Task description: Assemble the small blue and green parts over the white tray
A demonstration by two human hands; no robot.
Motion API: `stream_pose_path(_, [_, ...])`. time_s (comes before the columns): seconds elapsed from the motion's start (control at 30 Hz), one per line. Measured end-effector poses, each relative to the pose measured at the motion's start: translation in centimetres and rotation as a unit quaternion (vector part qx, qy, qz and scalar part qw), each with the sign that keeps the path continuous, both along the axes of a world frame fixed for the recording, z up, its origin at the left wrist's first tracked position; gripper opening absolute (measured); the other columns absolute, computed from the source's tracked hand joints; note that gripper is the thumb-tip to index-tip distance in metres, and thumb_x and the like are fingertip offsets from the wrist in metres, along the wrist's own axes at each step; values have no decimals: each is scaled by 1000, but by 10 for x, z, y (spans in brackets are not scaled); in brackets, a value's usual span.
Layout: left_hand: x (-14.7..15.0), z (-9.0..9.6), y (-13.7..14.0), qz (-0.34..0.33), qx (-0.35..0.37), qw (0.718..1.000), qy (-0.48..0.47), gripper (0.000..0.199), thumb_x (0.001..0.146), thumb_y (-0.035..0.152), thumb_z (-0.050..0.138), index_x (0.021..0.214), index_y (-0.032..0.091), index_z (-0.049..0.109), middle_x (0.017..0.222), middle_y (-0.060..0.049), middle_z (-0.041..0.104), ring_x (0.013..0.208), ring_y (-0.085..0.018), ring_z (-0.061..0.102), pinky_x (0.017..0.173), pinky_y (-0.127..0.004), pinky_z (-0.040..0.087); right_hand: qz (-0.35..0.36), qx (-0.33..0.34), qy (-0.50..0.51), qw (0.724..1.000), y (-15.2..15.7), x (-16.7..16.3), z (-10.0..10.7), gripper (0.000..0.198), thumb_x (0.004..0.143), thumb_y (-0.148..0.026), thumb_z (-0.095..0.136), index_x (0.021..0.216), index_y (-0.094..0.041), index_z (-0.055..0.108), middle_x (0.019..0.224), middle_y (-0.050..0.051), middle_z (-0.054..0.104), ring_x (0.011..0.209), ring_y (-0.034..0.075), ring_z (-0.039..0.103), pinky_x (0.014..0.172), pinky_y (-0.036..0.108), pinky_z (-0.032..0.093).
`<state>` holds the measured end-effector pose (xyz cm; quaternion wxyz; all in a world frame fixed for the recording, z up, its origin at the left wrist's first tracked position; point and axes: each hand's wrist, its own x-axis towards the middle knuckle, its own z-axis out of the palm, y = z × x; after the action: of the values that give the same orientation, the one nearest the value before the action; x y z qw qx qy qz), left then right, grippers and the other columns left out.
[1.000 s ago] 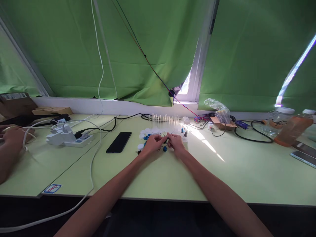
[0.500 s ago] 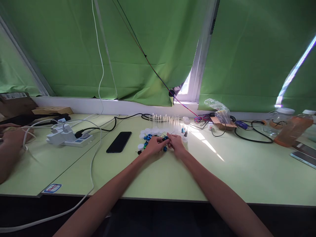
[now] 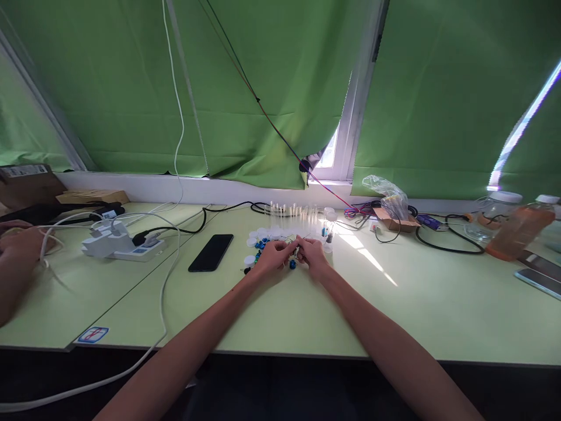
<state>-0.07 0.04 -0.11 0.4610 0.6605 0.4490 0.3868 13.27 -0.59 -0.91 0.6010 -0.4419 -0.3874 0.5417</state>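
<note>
My left hand [image 3: 277,256] and my right hand [image 3: 310,254] meet over the table, fingertips pinched together. Whatever small item they hold is mostly hidden by the fingers; a bit of something thin and metallic shows between them. Just below lies a small blue round piece [image 3: 292,264]. Left of my left hand are several small blue pieces [image 3: 262,243], a black piece with thin leads [image 3: 247,270] and a white round cap [image 3: 249,259]. Behind the hands stand several clear tubes [image 3: 294,215]. Right of them is a clear vial with a white lid [image 3: 330,215].
A black phone [image 3: 211,252] lies to the left, beside a white power strip [image 3: 139,251] with cables. Another person's hand [image 3: 20,248] is at far left. On the right are a small cardboard box [image 3: 397,221], a black cable [image 3: 456,250] and an orange bottle [image 3: 521,228].
My fingers have shifted slightly, and the dark piece seen between them before is now hidden. The small blue piece stays on the table. At far left, the other person's hand has moved a little.
</note>
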Motion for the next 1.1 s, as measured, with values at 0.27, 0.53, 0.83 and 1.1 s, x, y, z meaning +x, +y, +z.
stream_pose_path(0.27, [0,4,-3,33,56,997,31,52,73,67,62,58,18,51,45,3,48,40,-9,43,44,-24,32,-12,5,-6,1000,3,0,-4,39,76,-36,67,51,-21,40,37,-8,33,35,7,35,37,22,24])
stream_pose_path(0.53, [1,4,-5,34,93,994,54,46,68,61,68,64,17,56,54,1,54,47,-10,48,47,-24,36,-5,3,-9,1000,3,1,-5,42,77,-37,67,49,-20,41,38,-7,33,35,7,35,37,23,26])
stream_pose_path(0.83, [2,4,-7,12,97,991,86,48,70,59,67,53,18,49,49,0,52,50,-13,48,50,-26,34,-3,0,-13,1000,2,1,-5,43,80,-36,64,47,-20,42,36,-4,40,33,7,35,36,23,25])
stream_pose_path(1.1, [1,5,-7,-23,24,997,73,50,67,61,69,51,18,49,45,1,51,39,-9,40,43,-25,27,1,-4,-25,1000,4,1,-6,44,80,-38,64,47,-20,42,36,-4,41,33,7,35,36,23,25])
